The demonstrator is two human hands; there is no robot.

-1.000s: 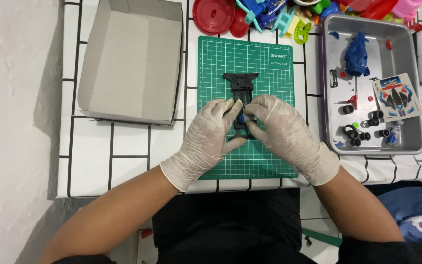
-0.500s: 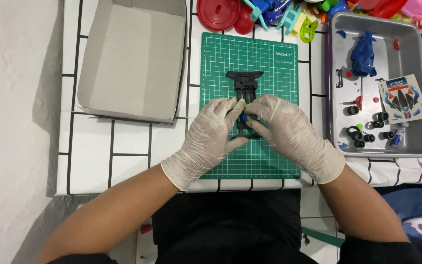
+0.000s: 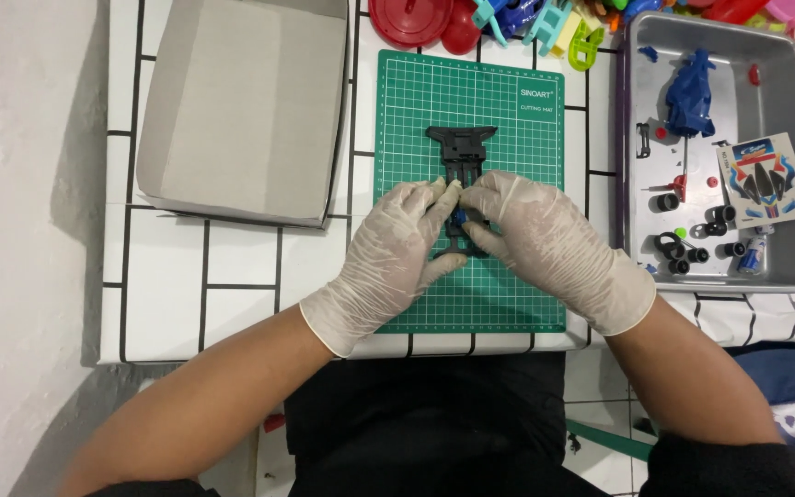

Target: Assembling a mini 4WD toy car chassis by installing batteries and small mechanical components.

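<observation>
Both hands wear thin, wrinkled, off-white gloves, and they meet over a black plastic toy car frame (image 3: 463, 175) lying on a green cutting mat (image 3: 416, 101) with a fine printed grid. The left hand (image 3: 388, 253) curls in from the left, its fingertips pinched on the frame's middle. The right hand (image 3: 545, 239) comes in from the other side, fingers bent and closed on the same spot, thumb and forefinger tip to tip with the left hand's. Between the fingertips sits a small blue part (image 3: 461, 215); which hand actually holds it I cannot tell.

The frame is long and narrow, ribbed and matte, with a wider crossbar at its far end. Its long axis runs straight away from the person, the crossbar end pointing away beyond the fingertips, the near end hidden under the palms.

Compared with half a second ago, the grip looks much the same: both hands stay clamped on the frame's middle, and the frame has not turned.

Left of the left hand's knuckles lies a shallow grey cardboard box (image 3: 241, 110), open and flat-bottomed. Right of the right hand's wrist sits a grey metal tray (image 3: 637, 184) with smooth raised walls, holding a blue car shell (image 3: 690, 92), small black tyres (image 3: 683, 253) and a sticker sheet (image 3: 762, 179). Beyond the fingertips, past the mat's far edge, is a round red lid (image 3: 409, 18). All rests on a white tiled table (image 3: 177, 285) with dark grout lines.
</observation>
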